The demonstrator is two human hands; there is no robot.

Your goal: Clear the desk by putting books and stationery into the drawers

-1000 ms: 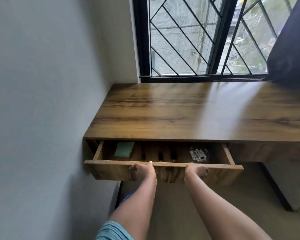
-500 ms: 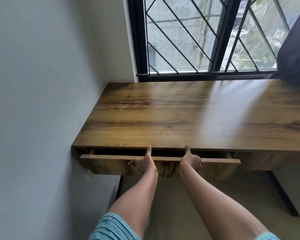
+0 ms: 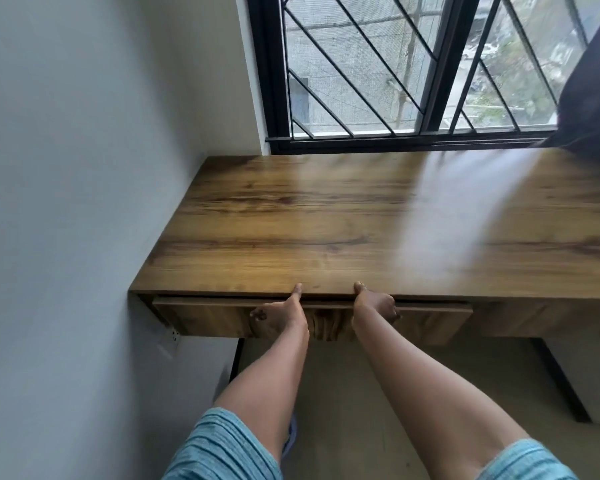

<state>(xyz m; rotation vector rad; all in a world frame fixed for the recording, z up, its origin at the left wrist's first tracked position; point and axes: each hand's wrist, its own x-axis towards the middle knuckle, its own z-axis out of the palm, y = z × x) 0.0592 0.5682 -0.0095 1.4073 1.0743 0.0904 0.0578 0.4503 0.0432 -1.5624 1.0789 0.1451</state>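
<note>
The wooden desk (image 3: 361, 220) shows a bare top with no books or stationery on it. Its left drawer (image 3: 201, 315) is pushed almost fully in, so its contents are hidden. My left hand (image 3: 278, 315) presses against the drawer front near the middle, thumb up on the desk's front edge. My right hand (image 3: 374, 304) does the same a little to the right, fingers curled under the drawer's top lip. Neither hand carries any loose object.
A grey wall (image 3: 66, 202) runs close along the desk's left side, with a socket (image 3: 173, 336) below the drawer. A barred window (image 3: 413, 71) is behind the desk. A dark object (image 3: 593, 98) sits at the far right. Black desk legs (image 3: 561, 379) stand on the floor.
The drawer went from open, showing a green pad and small items, to nearly flush with the desk. Both hands moved forward with it, pushing the front panel in.
</note>
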